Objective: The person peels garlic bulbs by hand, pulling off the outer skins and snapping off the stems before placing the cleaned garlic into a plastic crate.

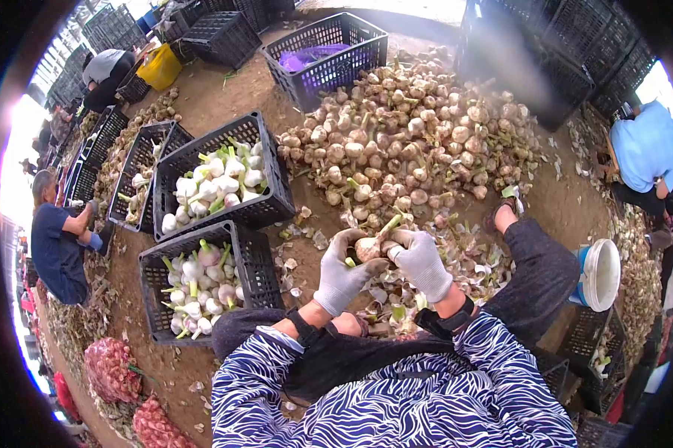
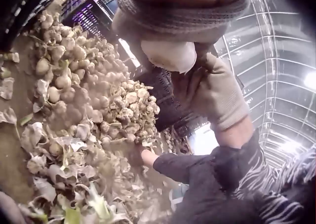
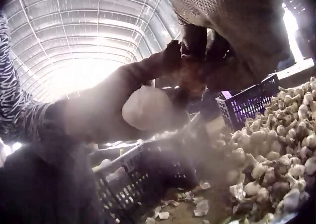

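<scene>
Both hands wear pale work gloves and meet in front of the body. My left hand (image 1: 345, 270) holds a brown-skinned garlic bulb (image 1: 368, 249) by its fingertips and thumb. A clean white garlic bulb (image 3: 147, 108) also sits in the left palm, its green stem end (image 1: 349, 261) poking out in the head view. On the other side, my right hand (image 1: 420, 263) pinches the brown bulb near its green stalk (image 1: 390, 224). Its fingertips are dark and partly hidden in the right wrist view. Peeled skins (image 1: 396, 299) lie on the ground below the hands.
A large heap of unpeeled garlic (image 1: 418, 134) spreads ahead. Left of me, two black crates (image 1: 258, 261) hold white bulbs. Another crate (image 1: 366, 56) with purple netting stands behind the heap. A white bucket (image 1: 601, 275) is at right; a seated person (image 1: 57, 239) works at left.
</scene>
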### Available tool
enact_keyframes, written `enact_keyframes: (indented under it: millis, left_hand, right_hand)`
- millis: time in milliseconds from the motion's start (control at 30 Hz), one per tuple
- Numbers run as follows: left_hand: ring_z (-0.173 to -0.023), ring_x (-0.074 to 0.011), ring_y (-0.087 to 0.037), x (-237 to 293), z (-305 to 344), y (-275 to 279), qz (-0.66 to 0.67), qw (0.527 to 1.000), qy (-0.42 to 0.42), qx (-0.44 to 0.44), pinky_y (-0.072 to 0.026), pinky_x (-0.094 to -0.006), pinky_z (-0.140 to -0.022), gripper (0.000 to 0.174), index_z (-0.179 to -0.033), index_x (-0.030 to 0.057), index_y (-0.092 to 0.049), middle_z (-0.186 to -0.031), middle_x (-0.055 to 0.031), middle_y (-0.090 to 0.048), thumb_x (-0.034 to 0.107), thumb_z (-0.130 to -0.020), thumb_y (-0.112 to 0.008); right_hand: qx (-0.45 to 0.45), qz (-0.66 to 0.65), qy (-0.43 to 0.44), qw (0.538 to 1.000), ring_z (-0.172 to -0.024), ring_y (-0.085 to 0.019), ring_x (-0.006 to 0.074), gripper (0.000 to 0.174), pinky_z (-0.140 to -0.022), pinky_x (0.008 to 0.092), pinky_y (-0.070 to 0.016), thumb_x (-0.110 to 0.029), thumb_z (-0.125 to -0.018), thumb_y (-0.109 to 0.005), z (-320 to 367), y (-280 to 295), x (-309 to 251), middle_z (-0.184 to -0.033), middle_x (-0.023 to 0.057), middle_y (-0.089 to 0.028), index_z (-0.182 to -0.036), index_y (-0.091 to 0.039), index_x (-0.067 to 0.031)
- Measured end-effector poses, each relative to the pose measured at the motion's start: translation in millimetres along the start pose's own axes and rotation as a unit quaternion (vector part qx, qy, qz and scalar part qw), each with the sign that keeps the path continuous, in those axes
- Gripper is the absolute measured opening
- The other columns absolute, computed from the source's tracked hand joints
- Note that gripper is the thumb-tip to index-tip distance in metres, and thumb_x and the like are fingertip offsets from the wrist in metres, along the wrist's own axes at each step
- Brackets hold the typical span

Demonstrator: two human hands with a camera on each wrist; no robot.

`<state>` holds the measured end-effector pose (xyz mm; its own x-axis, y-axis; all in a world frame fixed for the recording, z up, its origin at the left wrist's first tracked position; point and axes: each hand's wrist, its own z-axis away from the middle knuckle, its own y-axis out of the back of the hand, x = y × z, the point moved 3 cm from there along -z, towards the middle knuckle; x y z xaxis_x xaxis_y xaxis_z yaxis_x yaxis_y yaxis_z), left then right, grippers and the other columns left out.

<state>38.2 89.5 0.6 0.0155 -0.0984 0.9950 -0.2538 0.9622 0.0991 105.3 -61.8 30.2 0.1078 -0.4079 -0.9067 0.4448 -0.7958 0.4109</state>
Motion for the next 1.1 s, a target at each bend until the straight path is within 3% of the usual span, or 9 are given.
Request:
enact_keyframes:
  millis: [200,467,533,700,800,867,933,967,1100]
  left_hand:
    - [-0.096,-0.0132,-0.057,-0.9,-3.6,2.7,0.018,0.999,0.017,-0.023,-0.0477,-0.0281,-0.087,0.065,-0.114,-0.0008,-0.056,-0.102,-0.0051,-0.061,0.028,-0.067,-0.09]
    - [-0.094,-0.012,-0.058,0.2,-3.0,3.7,-0.065,0.998,-0.008,-0.015,-0.0481,-0.0265,-0.085,0.059,-0.111,-0.0011,-0.059,-0.104,-0.0065,-0.063,0.03,-0.069,-0.088]
    - [-0.088,-0.0116,-0.06,4.2,-3.8,3.4,0.078,0.993,0.085,-0.033,-0.0506,-0.0266,-0.079,0.053,-0.108,-0.002,-0.059,-0.1,-0.0074,-0.064,0.028,-0.073,-0.085]
    - [-0.07,-0.0172,-0.066,-6.2,-5.0,-4.1,0.434,0.845,0.271,-0.158,-0.0567,-0.0315,-0.063,0.05,-0.113,0.0018,-0.059,-0.092,-0.0075,-0.067,0.047,-0.093,-0.058]
    - [-0.07,-0.0208,-0.066,0.7,-6.5,-14.5,0.485,0.796,0.316,-0.18,-0.0567,-0.0321,-0.061,0.055,-0.118,0.0028,-0.058,-0.095,-0.0087,-0.067,0.053,-0.097,-0.047]
    - [-0.07,-0.021,-0.066,9.6,-8.3,-20.4,0.487,0.785,0.335,-0.185,-0.0565,-0.0314,-0.06,0.055,-0.118,0.0035,-0.058,-0.094,-0.009,-0.068,0.053,-0.097,-0.047]
    - [-0.07,-0.02,-0.066,17.0,-6.3,-27.5,0.469,0.8,0.333,-0.168,-0.0557,-0.0294,-0.058,0.055,-0.119,0.0043,-0.058,-0.096,-0.0089,-0.067,0.053,-0.098,-0.045]
    - [-0.07,-0.0196,-0.065,20.0,-3.8,-31.1,0.46,0.808,0.332,-0.159,-0.0554,-0.0284,-0.058,0.054,-0.12,0.0048,-0.058,-0.097,-0.0089,-0.067,0.053,-0.098,-0.044]
    - [-0.08,-0.0159,-0.065,30.1,7.5,-41.6,0.327,0.907,0.223,-0.145,-0.0547,-0.027,-0.068,0.057,-0.123,0.004,-0.056,-0.103,-0.0074,-0.066,0.053,-0.1,-0.039]
  right_hand:
    - [-0.025,-0.127,-0.037,0.991,-0.078,-0.066,0.013,0.023,-0.07,0.0296,-0.0508,-0.009,-0.085,-0.058,-2.7,-1.5,5.2,-0.085,0.0144,-0.072,-0.1,-0.068,0.0054]
    - [0.02,0.006,0.017,1.0,-0.08,-0.067,0.0343,0.021,-0.07,0.0383,-0.051,-0.011,-0.081,-0.058,-8.8,-5.3,3.5,-0.084,0.0217,-0.066,-0.095,-0.069,-0.0009]
    - [0.026,0.006,0.007,1.0,-0.081,-0.067,0.0354,0.021,-0.07,0.039,-0.0509,-0.011,-0.081,-0.058,-11.7,-8.1,8.7,-0.085,0.0226,-0.066,-0.096,-0.068,-0.0003]
    - [-0.017,-0.18,-0.03,0.983,-0.085,-0.06,0.0107,0.02,-0.075,0.0269,-0.0489,-0.002,-0.091,-0.052,0.4,-0.3,7.3,-0.093,0.0079,-0.069,-0.105,-0.062,0.0074]
    - [-0.015,-0.224,-0.012,0.974,-0.086,-0.06,0.0093,0.022,-0.075,0.0265,-0.0489,-0.002,-0.089,-0.054,10.5,12.9,8.5,-0.094,0.0071,-0.069,-0.107,-0.062,0.0059]
    - [0.049,-0.07,0.105,0.991,-0.082,-0.065,0.0215,0.023,-0.072,0.0313,-0.0503,-0.001,-0.082,-0.056,15.9,16.7,13.2,-0.09,0.0131,-0.068,-0.104,-0.063,0.004]
    - [0.105,0.161,0.216,0.957,-0.081,-0.065,0.0311,0.025,-0.071,0.0346,-0.0507,-0.001,-0.078,-0.057,24.3,26.2,6.6,-0.088,0.0174,-0.066,-0.101,-0.062,0.0033]
    - [0.111,0.138,0.218,0.96,-0.084,-0.061,0.0403,0.023,-0.071,0.0393,-0.0504,-0.002,-0.075,-0.058,26.4,29.5,4.6,-0.086,0.0219,-0.061,-0.097,-0.063,0.0019]
    - [0.067,-0.077,0.117,0.988,-0.085,-0.065,0.0346,0.022,-0.072,0.0374,-0.0508,-0.011,-0.081,-0.064,28.7,39.9,11.9,-0.088,0.0197,-0.065,-0.1,-0.066,-0.0001]
